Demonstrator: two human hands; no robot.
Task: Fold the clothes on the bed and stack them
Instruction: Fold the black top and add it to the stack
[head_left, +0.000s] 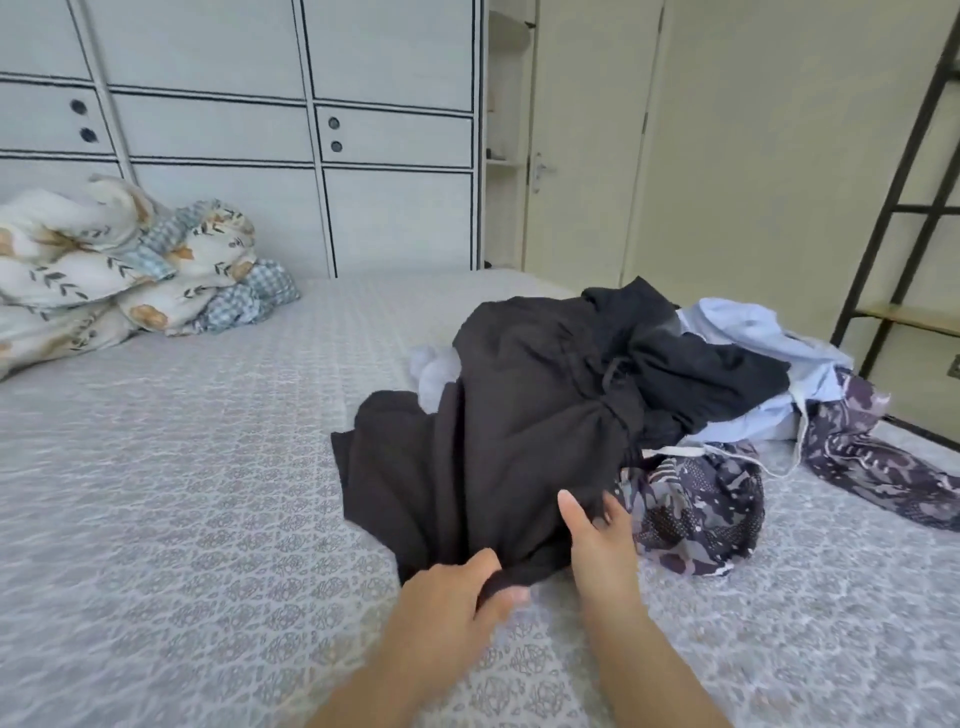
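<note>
A heap of unfolded clothes lay on the right half of the bed, which was covered in a grey patterned sheet. A black garment, crumpled and with a drawstring at its gathered waist, was draped over the heap, its near hem spread toward the person. Beneath and behind it lay a pale blue shirt, and a dark camouflage-print garment trailed toward the bed's right edge. The left hand pinched the near hem of the black garment between thumb and curled fingers. The right hand gripped the same cloth just beside it, thumb raised over the fabric. The left and near parts of the bed offered open room. A bundled floral quilt occupied the far left corner, against a white panelled wardrobe.
</note>
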